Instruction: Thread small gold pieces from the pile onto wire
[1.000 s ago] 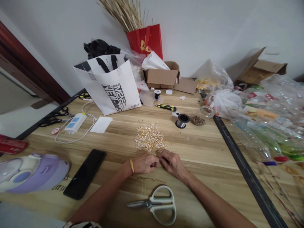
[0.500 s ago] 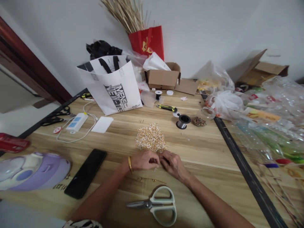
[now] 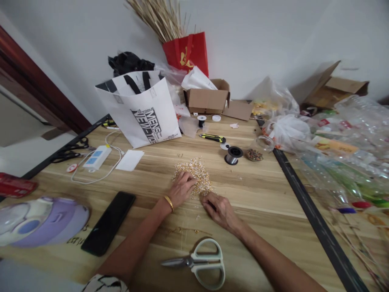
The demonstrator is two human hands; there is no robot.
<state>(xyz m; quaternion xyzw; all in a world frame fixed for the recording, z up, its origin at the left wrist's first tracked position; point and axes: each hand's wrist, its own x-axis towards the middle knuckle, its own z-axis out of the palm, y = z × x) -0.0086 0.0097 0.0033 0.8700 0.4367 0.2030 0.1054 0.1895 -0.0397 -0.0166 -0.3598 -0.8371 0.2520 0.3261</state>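
A loose heap of small gold and clear beads lies mid-table. My left hand, with a gold bangle at its wrist, rests on the heap's near left side, fingers stretched over the beads and their tips partly hidden. At the heap's near edge, my right hand pinches a thin strand, faint in the picture, with tiny clear bits hanging near its fingertips. Closer to me lies a fine gold chain. Below it, scissors with pale handles point left on the table.
Left are a black phone, a purple and white bottle and a white power strip. A wire spool, a yellow-black cutter and a small jar of beads stand beyond the heap. Plastic bottles crowd the right.
My left hand has left its place beside the right fingertips and moved forward onto the bead heap, its fingers now extended. The right hand has stayed nearly still, pinching.
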